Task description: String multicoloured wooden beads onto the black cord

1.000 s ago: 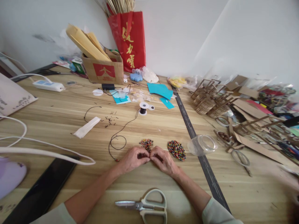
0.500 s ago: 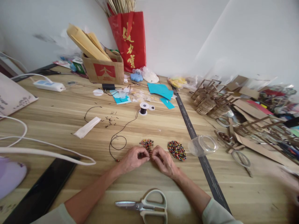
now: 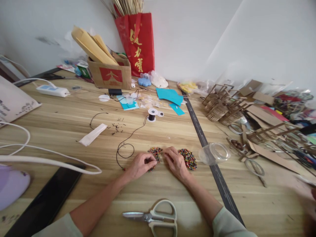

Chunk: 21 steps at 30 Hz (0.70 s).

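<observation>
My left hand [image 3: 141,166] is closed in a pinch beside a small pile of multicoloured beads [image 3: 155,153]. A thin black cord [image 3: 125,141] runs from a white spool [image 3: 152,114] in a loop to a few beads by this hand, then passes beneath it; a few more beads show below the fingertips. My right hand [image 3: 175,163] has its fingers bent together between that pile and a larger bead pile [image 3: 188,158]. Whatever its fingertips hold is too small to see. Scissors [image 3: 150,217] lie between my forearms.
A clear plastic jar [image 3: 214,153] lies right of the beads. Woven baskets [image 3: 217,105] and cardboard crowd the right side. White cables [image 3: 61,163], a black panel [image 3: 46,197] and a folded white paper [image 3: 93,134] lie left. A cardboard box [image 3: 110,74] and red bag [image 3: 138,42] stand behind.
My hands, fingertips together before, are now apart. The right hand has moved slightly up and right; the left has stayed nearly in place, with beads now showing below its fingers.
</observation>
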Motion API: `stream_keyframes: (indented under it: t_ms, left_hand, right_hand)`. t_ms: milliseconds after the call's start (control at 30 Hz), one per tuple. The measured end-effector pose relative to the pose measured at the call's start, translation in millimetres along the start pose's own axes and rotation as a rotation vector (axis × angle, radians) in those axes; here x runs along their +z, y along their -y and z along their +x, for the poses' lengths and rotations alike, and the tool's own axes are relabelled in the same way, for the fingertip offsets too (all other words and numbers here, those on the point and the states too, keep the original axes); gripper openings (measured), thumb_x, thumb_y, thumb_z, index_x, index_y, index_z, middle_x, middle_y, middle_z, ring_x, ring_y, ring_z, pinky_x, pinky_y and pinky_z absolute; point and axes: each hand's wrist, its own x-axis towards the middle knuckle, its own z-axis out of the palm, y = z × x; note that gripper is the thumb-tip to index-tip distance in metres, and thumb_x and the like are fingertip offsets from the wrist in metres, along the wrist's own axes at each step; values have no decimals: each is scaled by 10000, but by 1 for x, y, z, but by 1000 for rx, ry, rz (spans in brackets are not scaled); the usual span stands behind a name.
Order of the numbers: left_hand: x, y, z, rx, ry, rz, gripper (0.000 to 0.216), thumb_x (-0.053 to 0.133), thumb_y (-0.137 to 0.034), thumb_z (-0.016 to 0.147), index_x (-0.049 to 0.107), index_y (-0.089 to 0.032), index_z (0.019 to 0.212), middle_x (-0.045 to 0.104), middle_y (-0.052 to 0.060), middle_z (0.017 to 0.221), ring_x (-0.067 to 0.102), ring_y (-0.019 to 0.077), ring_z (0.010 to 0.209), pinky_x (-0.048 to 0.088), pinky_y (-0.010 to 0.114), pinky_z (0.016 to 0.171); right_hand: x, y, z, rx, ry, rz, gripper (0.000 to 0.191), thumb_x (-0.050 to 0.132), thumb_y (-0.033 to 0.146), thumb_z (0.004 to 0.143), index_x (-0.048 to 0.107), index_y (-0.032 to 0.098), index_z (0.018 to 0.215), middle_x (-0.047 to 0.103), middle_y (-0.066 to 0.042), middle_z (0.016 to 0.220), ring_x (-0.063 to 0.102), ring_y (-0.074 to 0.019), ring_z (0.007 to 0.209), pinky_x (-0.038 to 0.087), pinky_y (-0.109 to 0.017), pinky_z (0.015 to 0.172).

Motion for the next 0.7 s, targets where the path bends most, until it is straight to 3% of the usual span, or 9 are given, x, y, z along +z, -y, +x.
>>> stream_keyframes:
  t_ms: [500, 700]
  left_hand:
    - [0, 0, 2, 28, -24, 17, 203, 584, -253, 799, 687, -131, 674, 681, 30, 662, 578, 130, 613, 440, 199, 555]
    - [1, 0, 1, 12, -27, -14, 192, 597, -264, 793, 684, -126, 691, 674, 33, 650, 566, 123, 580, 434, 198, 529]
  right_hand:
    - [4, 0, 1, -26, 74, -215, 161, 480, 171, 978, 637, 206, 975, 643, -74, 927, 617, -183, 816, 488, -248, 679]
    - [-2, 7, 1, -55, 74, -46, 145, 470, 177, 979, 613, 199, 975, 648, -78, 919, 618, -188, 841, 494, -274, 732]
